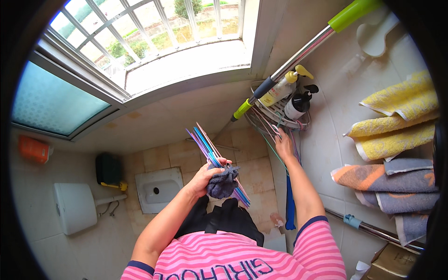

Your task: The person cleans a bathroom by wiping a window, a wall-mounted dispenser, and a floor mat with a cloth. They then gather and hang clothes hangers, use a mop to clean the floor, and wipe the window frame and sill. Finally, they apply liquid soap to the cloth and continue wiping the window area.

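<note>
My left hand (206,176) is closed on a bundle of thin coloured clothes hangers (206,143), pink, blue and purple, together with a crumpled dark grey cloth (222,182). To the right, my right hand (284,144) has its fingers around part of a pale pink hanger (263,118) at the wire corner shelf (304,123). More hangers, green and purple, hang from this shelf near my fingers. A pump bottle with a yellow top (280,89) and a black pump bottle (296,105) stand on the shelf.
A telescopic pole (297,52) slants in front of the shelf. Yellow towels (395,129) and grey-orange towels (395,185) hang at right. A squat toilet (157,199) lies in the tiled floor, with a white cistern (77,208) at left. A barred window (157,31) is ahead.
</note>
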The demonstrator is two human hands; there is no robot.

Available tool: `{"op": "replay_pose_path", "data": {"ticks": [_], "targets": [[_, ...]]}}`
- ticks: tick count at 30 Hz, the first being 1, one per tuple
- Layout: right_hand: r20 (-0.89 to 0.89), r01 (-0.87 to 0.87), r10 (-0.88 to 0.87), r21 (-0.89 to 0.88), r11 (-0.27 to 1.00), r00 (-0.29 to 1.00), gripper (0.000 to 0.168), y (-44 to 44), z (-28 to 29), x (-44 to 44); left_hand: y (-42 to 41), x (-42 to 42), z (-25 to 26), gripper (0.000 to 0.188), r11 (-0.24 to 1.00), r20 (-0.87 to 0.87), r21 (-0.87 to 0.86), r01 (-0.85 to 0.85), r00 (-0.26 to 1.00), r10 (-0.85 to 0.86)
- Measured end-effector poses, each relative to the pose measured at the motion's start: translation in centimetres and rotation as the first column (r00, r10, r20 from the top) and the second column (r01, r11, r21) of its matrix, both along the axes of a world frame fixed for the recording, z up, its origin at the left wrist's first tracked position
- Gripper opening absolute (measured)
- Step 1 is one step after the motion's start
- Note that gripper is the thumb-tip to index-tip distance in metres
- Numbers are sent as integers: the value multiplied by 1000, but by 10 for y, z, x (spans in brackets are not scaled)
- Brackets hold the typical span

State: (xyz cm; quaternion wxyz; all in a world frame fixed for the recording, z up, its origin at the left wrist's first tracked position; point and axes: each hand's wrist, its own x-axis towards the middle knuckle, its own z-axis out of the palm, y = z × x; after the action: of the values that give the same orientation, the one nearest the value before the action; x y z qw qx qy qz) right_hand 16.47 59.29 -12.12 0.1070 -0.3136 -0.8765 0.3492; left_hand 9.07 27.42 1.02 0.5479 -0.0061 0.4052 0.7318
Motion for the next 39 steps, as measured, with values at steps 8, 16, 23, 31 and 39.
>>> {"op": "replay_pose_path", "data": {"ticks": [8, 16, 23, 31, 39], "targets": [[130, -20, 72, -361, 932, 989, 46, 13, 18, -19, 0, 4, -3, 34, 1000, 10, -17, -23, 1000, 23], [62, 12, 43, -694, 720, 997, 27, 26, 10, -19, 1, 0, -3, 34, 999, 1, -30, -25, 1000, 25], [-72, -8, -7, -206, 979, 997, 28, 29, -23, -18, 9, 1, -3, 33, 998, -16, -55, -23, 1000, 22], [78, -122, 131, -108, 987, 988, 27, 35, -30, -34, 12, 2, -6, 30, 996, 12, -37, -77, 997, 78], [202, 190, -122, -363, 912, 972, 30, -16, 4, -51, 13, 9, -13, 28, 996, 57, -29, -83, 995, 85]]}}
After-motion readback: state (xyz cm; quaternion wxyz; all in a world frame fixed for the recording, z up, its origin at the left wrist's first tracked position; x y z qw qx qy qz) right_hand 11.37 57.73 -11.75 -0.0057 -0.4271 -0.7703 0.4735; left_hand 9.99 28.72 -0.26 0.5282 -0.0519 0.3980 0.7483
